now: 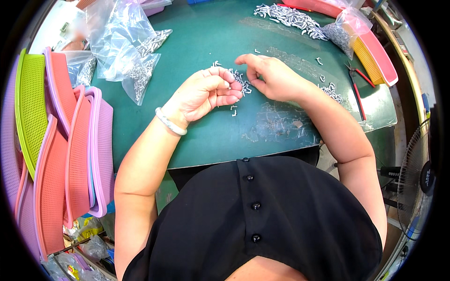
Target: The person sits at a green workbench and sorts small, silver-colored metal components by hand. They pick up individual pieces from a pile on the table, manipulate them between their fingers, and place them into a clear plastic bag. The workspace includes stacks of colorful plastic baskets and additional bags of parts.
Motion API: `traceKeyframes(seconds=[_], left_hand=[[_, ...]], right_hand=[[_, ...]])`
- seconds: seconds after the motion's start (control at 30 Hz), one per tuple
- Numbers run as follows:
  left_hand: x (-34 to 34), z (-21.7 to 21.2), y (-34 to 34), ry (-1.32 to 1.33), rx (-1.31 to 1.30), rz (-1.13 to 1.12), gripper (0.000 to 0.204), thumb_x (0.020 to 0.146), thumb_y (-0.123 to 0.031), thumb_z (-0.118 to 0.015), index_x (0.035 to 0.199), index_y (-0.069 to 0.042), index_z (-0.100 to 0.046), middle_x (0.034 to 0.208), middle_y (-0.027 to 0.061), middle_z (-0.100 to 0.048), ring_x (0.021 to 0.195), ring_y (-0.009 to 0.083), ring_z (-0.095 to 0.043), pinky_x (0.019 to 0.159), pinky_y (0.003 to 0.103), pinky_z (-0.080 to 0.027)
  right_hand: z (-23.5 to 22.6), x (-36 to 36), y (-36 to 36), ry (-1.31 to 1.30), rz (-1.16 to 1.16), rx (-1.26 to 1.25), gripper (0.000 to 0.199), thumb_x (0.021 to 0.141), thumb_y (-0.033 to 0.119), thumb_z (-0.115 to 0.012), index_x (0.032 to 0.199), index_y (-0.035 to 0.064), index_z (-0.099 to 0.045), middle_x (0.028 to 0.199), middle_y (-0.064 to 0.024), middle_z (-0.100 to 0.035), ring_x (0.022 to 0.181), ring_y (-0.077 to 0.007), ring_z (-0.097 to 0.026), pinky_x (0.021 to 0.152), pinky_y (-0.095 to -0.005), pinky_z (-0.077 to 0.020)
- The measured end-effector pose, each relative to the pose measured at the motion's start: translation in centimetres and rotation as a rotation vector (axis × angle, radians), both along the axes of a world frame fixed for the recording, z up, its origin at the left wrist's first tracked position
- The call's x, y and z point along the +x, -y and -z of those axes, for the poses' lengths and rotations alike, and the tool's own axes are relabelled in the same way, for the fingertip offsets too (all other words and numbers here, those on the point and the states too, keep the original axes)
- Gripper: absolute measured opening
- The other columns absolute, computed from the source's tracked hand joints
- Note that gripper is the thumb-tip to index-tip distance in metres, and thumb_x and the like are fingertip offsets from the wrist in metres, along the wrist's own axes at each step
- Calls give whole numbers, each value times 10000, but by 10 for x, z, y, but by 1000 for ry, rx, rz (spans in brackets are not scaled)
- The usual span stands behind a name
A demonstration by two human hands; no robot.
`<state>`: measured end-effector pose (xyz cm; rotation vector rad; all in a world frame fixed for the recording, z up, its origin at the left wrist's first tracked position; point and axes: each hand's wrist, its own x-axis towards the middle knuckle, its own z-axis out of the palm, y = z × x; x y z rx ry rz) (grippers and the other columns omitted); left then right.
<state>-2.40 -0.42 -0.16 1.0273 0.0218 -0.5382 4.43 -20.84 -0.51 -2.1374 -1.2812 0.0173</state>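
Observation:
My left hand (206, 91) rests on the green mat (197, 140), fingers curled shut around a few small grey metal parts. My right hand (269, 77) lies close beside it, fingertips pinching at a little cluster of the same small parts (241, 84) between the two hands. One loose part (233, 111) lies just below my left fingers. A pale bangle (169, 122) circles my left wrist.
A long pile of grey parts (293, 18) lies at the far side. Clear plastic bags with parts (136, 61) sit at the upper left. Stacked pink, purple and green mesh trays (70, 140) stand at the left. Red-handled cutters (358, 89) lie right; a fan (419, 178) stands beyond.

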Motion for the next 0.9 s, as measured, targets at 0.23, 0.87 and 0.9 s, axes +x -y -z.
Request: traceKeyframes(seconds=[0.23,0.87,0.9], left_hand=[[-2,-4,4,-92,2,-11,186,870,-52,-463,1024,41,-510,899,145,-596,776,215,-622,712,280,-524],[-4,-2,8,-37,64,-36,159,840,-10,-485,983,23,-545,828,76,-581,712,134,-574,660,235,-498],[-3,-1,7,-39,51,-44,153,834,-2,-476,968,27,-545,825,82,-581,707,143,-581,654,238,-503]], right_hand=[[-16,-14,-3,16,-101,223,512,675,-65,-549,1165,14,-424,752,-91,-542,728,-261,-553,704,-350,-449],[-16,-12,-3,39,-73,156,508,688,-69,-541,1170,44,-429,771,-85,-546,780,-264,-542,711,-360,-448],[-13,-10,-2,42,-68,97,494,692,-63,-540,1162,42,-432,768,-84,-548,781,-263,-539,708,-363,-446]])
